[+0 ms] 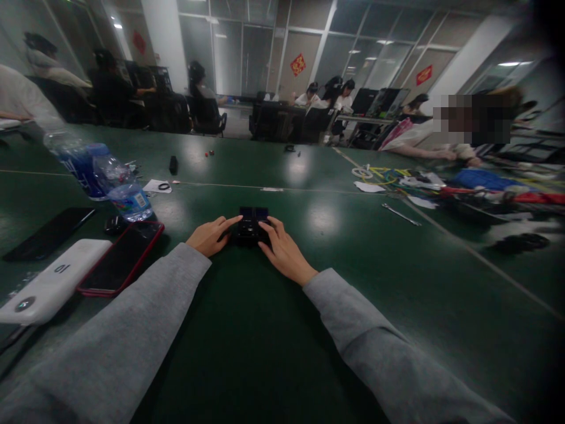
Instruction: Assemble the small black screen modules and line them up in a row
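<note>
Small black device (248, 231) sits on the green tabletop (253, 335), mid-view, btwn both hands, w/ two dark panels (261, 214) side by side at its far edge. Too dark & small to ID its parts.

L hand (210, 237): index finger stretched out to the device's L edge, other fingers curled. R hand (285, 250): fingers part-bent, tips on the R side & top, thumb near the close R corner. Both seem in contact; can't tell if either actually grips or just rests there.

Step in hand, my read: two-handed handling of the device, prob. steadying or adjusting it while it's down on the surface. Next move prob. calls for fine fingertip work: one hand bracing, the other acting, w/ light pressure so it doesn't skid. If it's to be lifted, both thumbs need to come in firmly first.

Nearby stuff: red-edged phone (126, 259), white power bank (57, 282) & water bottle (126, 191) to the L; wrench (401, 214) well apart to the R. None touches the device.
</note>
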The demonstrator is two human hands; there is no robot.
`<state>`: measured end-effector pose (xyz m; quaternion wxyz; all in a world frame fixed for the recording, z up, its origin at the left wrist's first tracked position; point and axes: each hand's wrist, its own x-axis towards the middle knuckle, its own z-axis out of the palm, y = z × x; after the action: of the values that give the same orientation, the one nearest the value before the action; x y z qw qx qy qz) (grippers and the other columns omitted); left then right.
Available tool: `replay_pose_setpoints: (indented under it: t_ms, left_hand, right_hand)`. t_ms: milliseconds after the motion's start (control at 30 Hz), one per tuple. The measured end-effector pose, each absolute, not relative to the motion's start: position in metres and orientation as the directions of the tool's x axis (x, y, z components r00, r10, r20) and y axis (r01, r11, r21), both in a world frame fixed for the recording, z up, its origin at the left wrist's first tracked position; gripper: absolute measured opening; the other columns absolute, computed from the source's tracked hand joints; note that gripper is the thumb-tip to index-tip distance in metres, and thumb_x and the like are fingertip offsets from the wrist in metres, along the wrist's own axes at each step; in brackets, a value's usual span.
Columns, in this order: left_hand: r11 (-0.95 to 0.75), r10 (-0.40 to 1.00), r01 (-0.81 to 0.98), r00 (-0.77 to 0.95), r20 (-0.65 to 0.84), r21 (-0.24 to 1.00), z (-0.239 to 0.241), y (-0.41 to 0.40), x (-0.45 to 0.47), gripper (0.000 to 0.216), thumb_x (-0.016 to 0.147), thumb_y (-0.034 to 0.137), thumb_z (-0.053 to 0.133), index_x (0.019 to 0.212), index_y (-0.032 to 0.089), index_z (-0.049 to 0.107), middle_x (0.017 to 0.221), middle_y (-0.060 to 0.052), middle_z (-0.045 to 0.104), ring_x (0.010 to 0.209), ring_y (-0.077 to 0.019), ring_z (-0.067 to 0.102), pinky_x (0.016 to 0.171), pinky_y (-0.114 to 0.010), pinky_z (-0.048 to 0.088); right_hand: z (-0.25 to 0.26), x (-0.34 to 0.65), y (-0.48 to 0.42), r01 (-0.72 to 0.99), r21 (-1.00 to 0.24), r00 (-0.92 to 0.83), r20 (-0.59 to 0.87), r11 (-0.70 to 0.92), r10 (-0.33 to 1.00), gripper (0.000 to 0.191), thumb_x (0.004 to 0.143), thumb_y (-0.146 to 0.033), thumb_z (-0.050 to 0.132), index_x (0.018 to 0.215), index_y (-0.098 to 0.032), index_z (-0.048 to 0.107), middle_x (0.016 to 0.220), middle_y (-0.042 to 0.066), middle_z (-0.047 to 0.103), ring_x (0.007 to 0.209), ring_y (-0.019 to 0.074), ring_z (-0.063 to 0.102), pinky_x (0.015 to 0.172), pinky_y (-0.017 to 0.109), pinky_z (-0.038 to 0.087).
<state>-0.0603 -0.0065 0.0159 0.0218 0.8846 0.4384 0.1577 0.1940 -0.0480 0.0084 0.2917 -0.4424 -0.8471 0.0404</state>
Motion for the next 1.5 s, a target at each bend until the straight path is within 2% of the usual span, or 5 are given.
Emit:
replay_pose_setpoints:
  t_ms: [167,400,600,800,1500]
  left_hand:
    - [-0.596,0.795,0.782,0.541,0.276,0.182,0.0166,-0.0083,-0.0596,0.063,0.09,0.021,0.044,0.147,0.029,0.017,0.115,-0.007,0.053,0.086,-0.0161,0.06,0.077,-0.03,0.05]
    - [-0.61,0.785,0.771,0.556,0.275,0.185,0.0159,-0.0072,-0.0605,0.058,0.09,0.02,0.045,0.144,0.03,0.026,0.108,-0.005,0.056,0.086,-0.0167,0.059,0.078,-0.032,0.05]
    - [-0.616,0.78,0.765,0.557,0.285,0.189,0.0137,-0.0059,-0.0615,0.061,0.089,0.02,0.047,0.145,0.03,0.023,0.107,-0.005,0.056,0.084,-0.0155,0.059,0.077,-0.03,0.05]
    - [-0.608,0.786,0.767,0.546,0.291,0.204,0.0122,-0.0051,-0.062,0.059,0.088,0.021,0.048,0.142,0.029,0.027,0.114,-0.007,0.056,0.084,-0.0159,0.06,0.075,-0.031,0.05]
    - [-0.608,0.787,0.766,0.547,0.286,0.209,0.0142,-0.0073,-0.0604,0.052,0.088,0.02,0.047,0.138,0.027,0.032,0.119,-0.008,0.056,0.094,-0.0197,0.062,0.081,-0.035,0.051]
  right_hand:
    - [0.0082,0.1939,-0.0476,0.72,-0.326,-0.439,0.468,0.612,0.767,0.059,0.096,-0.035,0.046,0.145,-0.024,0.015,0.143,0.015,0.026,0.117,0.031,0.049,0.088,0.051,0.052]
    - [0.0075,0.1929,-0.0472,0.745,-0.303,-0.438,0.45,0.594,0.778,0.05,0.095,-0.034,0.048,0.14,-0.025,0.027,0.144,0.014,0.024,0.112,0.0304,0.052,0.087,0.051,0.052]
    - [0.0068,0.1937,-0.0474,0.715,-0.336,-0.428,0.483,0.613,0.764,0.061,0.096,-0.038,0.046,0.145,-0.025,0.012,0.142,0.015,0.028,0.113,0.0314,0.051,0.084,0.05,0.054]
    - [0.009,0.193,-0.0484,0.743,-0.29,-0.452,0.449,0.604,0.771,0.046,0.096,-0.033,0.047,0.138,-0.027,0.029,0.144,0.013,0.024,0.112,0.0296,0.053,0.087,0.05,0.053]
    - [0.0076,0.1933,-0.0478,0.727,-0.309,-0.444,0.471,0.614,0.762,0.039,0.095,-0.031,0.049,0.129,-0.023,0.033,0.142,0.013,0.028,0.11,0.0295,0.053,0.082,0.048,0.054]
